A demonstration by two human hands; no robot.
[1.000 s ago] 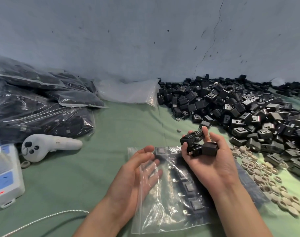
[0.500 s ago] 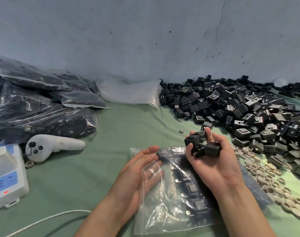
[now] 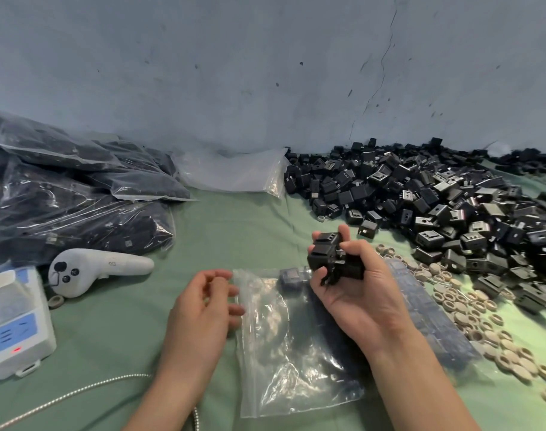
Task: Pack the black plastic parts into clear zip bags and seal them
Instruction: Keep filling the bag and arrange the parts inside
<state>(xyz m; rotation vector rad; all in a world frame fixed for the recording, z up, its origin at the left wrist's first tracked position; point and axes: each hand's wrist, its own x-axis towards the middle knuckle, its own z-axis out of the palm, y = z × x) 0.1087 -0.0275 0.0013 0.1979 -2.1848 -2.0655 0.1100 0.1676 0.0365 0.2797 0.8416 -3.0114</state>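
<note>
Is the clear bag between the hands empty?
No. The bag holds at least one black part, visible through the plastic near its top.

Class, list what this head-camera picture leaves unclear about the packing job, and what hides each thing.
Head view: count of black parts in the right hand; fingers cover some.
Head view: whether the left hand pinches the clear zip bag; blurred.
Head view: the white device; cut by the left edge.

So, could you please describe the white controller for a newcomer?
Start at the heap of filled bags, left on the green cloth. In front lies the white controller: curved, with dark round buttons, unlike the boxy white device beside it.
</note>
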